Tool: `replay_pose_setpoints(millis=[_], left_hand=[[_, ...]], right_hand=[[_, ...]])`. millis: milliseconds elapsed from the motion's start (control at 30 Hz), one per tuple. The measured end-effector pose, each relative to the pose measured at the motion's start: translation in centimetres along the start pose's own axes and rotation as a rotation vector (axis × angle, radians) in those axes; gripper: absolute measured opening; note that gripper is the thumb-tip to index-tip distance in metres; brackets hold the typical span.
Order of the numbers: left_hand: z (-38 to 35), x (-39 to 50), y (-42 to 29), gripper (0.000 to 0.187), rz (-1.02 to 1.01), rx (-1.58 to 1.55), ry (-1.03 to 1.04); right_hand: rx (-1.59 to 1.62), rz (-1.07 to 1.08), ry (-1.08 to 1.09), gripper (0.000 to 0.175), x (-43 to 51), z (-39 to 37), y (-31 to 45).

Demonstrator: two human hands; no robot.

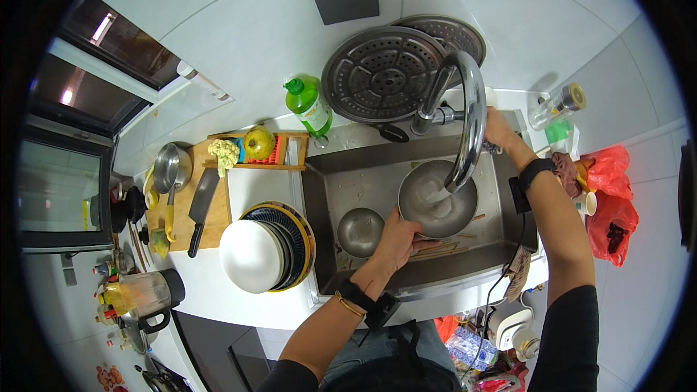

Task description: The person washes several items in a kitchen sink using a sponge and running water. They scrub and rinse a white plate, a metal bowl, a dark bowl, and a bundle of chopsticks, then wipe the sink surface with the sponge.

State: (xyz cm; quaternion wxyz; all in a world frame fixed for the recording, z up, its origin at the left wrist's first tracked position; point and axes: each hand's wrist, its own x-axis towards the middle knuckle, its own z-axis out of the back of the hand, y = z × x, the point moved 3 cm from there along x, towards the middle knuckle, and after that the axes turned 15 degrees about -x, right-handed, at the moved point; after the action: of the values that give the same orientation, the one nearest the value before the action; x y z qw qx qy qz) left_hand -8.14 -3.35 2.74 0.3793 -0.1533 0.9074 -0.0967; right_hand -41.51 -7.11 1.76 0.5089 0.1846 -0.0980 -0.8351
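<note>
My left hand (400, 237) grips the near rim of a metal bowl (412, 204), thumb over the edge and fingers beneath. Water runs into the bowl from the curved chrome faucet (477, 98). My right hand (498, 129) is at the sink's back right corner, partly hidden behind the faucet's neck. A dark, textured item (493, 147) shows just below that hand; whether I hold it is unclear. A smaller metal bowl (360, 232) lies in the stainless steel sink (375, 179), left of my left hand. Several chopsticks (441, 250) lie on the sink floor.
Stacked plates (251, 256) stand left of the sink. Beyond are a cleaver (204, 196), a small pan (173, 169) and cauliflower (224, 153). Green detergent (309, 103) and perforated steamer racks (381, 73) stand behind. At right are a glass bottle (555, 106) and red bags (610, 223).
</note>
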Motion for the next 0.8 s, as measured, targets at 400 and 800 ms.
replay_pose_setpoints(millis=[400,800], left_hand=[[1.4,0.7,0.8,0.089,-0.037,0.032,-0.037],[4.0,1.8,2.3,0.097,-0.111,0.075,-0.031]], right_hand=[[0.073,-0.033,0.029,0.053,-3.2,0.5,-0.2],[0.110,0.077,-0.111,0.057,-12.6,0.4,7.8]])
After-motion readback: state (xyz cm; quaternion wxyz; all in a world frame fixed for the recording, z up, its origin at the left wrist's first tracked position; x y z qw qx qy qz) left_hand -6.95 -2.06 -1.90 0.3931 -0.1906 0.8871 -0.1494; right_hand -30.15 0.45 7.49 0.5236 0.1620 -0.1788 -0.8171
